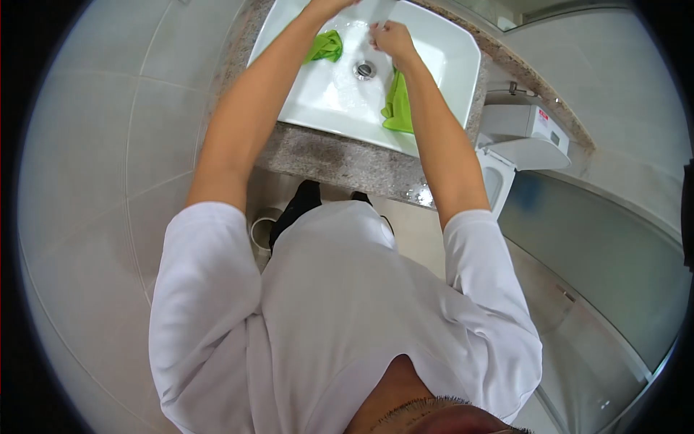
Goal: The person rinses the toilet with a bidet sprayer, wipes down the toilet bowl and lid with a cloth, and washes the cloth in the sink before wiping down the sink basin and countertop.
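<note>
My left hand [334, 6] reaches to the far edge of the white basin [448, 54], partly cut off by the top of the frame. Over the basin, my right hand [390, 37] has its fingers curled in; anything inside them is hidden. A crumpled green cloth [327, 45] lies in the basin beside my left forearm. Another green cloth [397, 105] rests on the basin's near right side, partly covered by my right forearm. Between the two cloths is the metal drain [364, 70], with wet, shiny basin surface around it.
A speckled stone counter [325, 152] surrounds the basin. To the right are a toilet [499, 177] with a raised lid, a white box [517, 121] and a glass panel [585, 231]. A round bin [264, 233] stands below the counter, near my legs.
</note>
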Available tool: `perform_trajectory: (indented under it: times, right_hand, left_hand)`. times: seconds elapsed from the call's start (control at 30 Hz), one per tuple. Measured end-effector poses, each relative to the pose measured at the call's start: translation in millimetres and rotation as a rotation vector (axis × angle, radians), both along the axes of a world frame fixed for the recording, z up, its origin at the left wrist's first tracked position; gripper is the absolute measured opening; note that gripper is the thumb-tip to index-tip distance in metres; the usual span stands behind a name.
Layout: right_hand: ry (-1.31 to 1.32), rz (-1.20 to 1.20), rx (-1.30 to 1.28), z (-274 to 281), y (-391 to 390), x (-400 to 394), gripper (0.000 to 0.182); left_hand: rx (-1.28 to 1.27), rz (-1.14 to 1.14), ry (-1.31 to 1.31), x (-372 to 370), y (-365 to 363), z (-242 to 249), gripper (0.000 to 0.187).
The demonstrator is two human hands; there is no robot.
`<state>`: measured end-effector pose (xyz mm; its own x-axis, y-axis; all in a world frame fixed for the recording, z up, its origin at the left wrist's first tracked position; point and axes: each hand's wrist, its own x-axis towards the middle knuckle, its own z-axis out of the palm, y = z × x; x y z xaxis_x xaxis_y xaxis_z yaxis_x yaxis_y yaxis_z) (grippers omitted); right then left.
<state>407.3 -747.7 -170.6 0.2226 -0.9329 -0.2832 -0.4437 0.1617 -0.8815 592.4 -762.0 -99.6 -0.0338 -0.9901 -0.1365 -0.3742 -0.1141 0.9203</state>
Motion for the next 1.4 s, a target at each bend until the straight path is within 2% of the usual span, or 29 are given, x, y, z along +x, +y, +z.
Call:
perform_trajectory:
  times: [0.1, 0.13, 0.2, 0.23, 0.3, 0.37, 0.43, 0.47, 0.5, 0.53, 0.6, 0.67, 0.7, 0.73, 0.77, 0.8, 0.83, 0.87, 0.93, 1.0, 1.07, 1.1, 1.13, 1.17, 1.2, 1.23, 1.27, 1.33, 1.4]
  right_hand:
    - [-0.112, -0.01, 0.105, 23.1, -7.4, 28.0, 0.03]
    - [-0.11, -0.018, 0.114, 11.5, -8.6, 25.7, 0.03]
    - [0.272, 0.11, -0.297, -16.2, -22.0, 14.2, 0.036]
    - [0.499, 0.133, -0.29, 14.3, 1.9, 9.5, 0.043]
    - [0.693, 0.004, -0.29, 22.3, 37.4, -8.0, 0.043]
    - [0.894, -0.092, -0.318, 18.0, 72.8, -31.0, 0.057]
    - [0.97, -0.062, -0.136, 17.2, 112.0, -45.8, 0.071]
    - [0.975, -0.061, -0.136, 7.3, 134.2, -55.8, 0.071]
    - [0.995, -0.005, -0.269, -7.6, 155.0, -66.6, 0.071]
    - [1.009, 0.053, -0.396, -14.9, 167.3, -73.8, 0.072]
    - [0.995, 0.132, -0.365, -6.6, 168.2, -82.0, 0.07]
    - [0.967, 0.194, -0.314, 7.1, 169.9, -92.0, 0.069]
    - [0.964, 0.229, -0.282, 16.5, 165.5, -97.1, 0.067]
    - [0.96, 0.263, -0.251, 25.7, 163.6, -101.9, 0.066]
    - [0.977, 0.239, -0.24, 33.7, 166.4, -105.4, 0.061]
    - [0.959, 0.232, -0.231, 30.2, 168.8, -113.3, 0.061]
    - [0.975, 0.238, -0.258, 24.0, 166.8, -121.6, 0.061]
    - [0.988, 0.242, -0.286, 19.2, 167.9, -125.9, 0.061]
    - [0.952, 0.239, -0.239, 24.3, 175.3, -125.5, 0.064]
    - [1.037, 0.395, -0.11, 45.1, 175.0, -126.4, 0.073]
    - [1.026, 0.421, -0.124, 42.3, 174.6, -131.1, 0.076]
    - [0.95, 0.424, -0.048, 43.2, 168.4, -133.9, 0.07]
    - [0.872, 0.427, 0.026, 42.8, 163.1, -134.6, 0.065]
    - [0.859, 0.423, 0.024, 36.0, 162.1, -132.9, 0.065]
    - [0.823, 0.388, -0.026, 24.7, 162.6, -130.5, 0.055]
    - [0.791, 0.355, -0.077, 15.5, 162.5, -127.8, 0.048]
    - [0.791, 0.354, -0.081, 10.5, 160.5, -122.8, 0.048]
    - [0.603, 0.316, -0.064, 7.0, 155.0, -112.1, 0.036]
    - [0.587, 0.288, -0.092, 27.4, 150.6, -97.1, 0.041]
  left_hand:
    - [0.121, 0.08, -0.901, 18.4, 87.7, -36.8, 0.063]
    - [0.127, 0.069, -0.899, 18.6, 102.9, -73.0, 0.063]
    - [-0.232, 0.149, -0.929, 18.0, 124.1, -136.1, 0.07]
    - [-0.225, 0.15, -0.925, 14.4, 118.6, -139.3, 0.07]
    - [-0.263, 0.226, -0.812, -14.9, 93.6, -138.8, 0.076]
    - [-0.35, 0.323, -0.7, -50.1, 68.4, -132.4, 0.074]
    - [-0.382, 0.411, -0.682, -82.3, 60.4, -139.4, 0.073]
    - [-0.421, 0.335, -0.678, -95.4, 65.8, -149.0, 0.071]
    - [-0.464, 0.26, -0.675, -105.6, 68.6, -152.2, 0.069]
    - [-0.457, 0.091, -0.774, -112.5, 76.6, -142.2, 0.059]
    - [-0.42, -0.205, -0.92, -115.0, 72.9, -129.9, 0.052]
    - [-0.636, -0.253, -0.829, -91.9, 53.1, -157.4, 0.046]
    - [-0.695, -0.246, -0.899, -96.8, 56.6, -157.4, 0.045]
    - [-0.559, -0.501, -0.922, -49.5, 27.9, -144.8, 0.05]
    - [-0.907, -0.468, -0.98, -22.4, 48.5, -119.2, 0.043]
    - [-0.595, -0.478, -1.051, -3.9, 50.8, -124.6, 0.057]
    - [-0.485, -0.356, -0.979, 10.3, 77.4, -90.5, 0.058]
    - [-0.362, -0.325, -1.147, 24.5, 93.2, -77.0, 0.057]
    - [-0.433, -0.345, -1.233, 47.1, 108.0, -82.4, 0.055]
    - [-0.119, -0.455, -1.617, 67.9, 147.2, -66.4, 0.064]
    - [0.323, -0.474, -1.53, 35.7, 177.8, -55.5, 0.076]
    - [0.363, -0.48, -1.473, 30.5, 182.4, -40.9, 0.08]
    - [0.631, -0.496, -1.288, 4.8, 192.1, -63.9, 0.083]
    - [0.717, -0.388, -1.064, -16.5, 199.7, -34.7, 0.086]
    - [0.661, -0.581, -1.116, -21.9, 192.6, -50.4, 0.083]
    - [0.657, -0.635, -1.2, -40.7, 189.7, -40.2, 0.073]
    - [0.654, -0.632, -1.202, -55.7, 193.5, -45.3, 0.073]
    - [0.363, -0.348, -0.928, -81.3, 198.7, -52.6, 0.056]
    - [0.305, -0.389, -0.822, -90.6, 183.7, -54.5, 0.052]
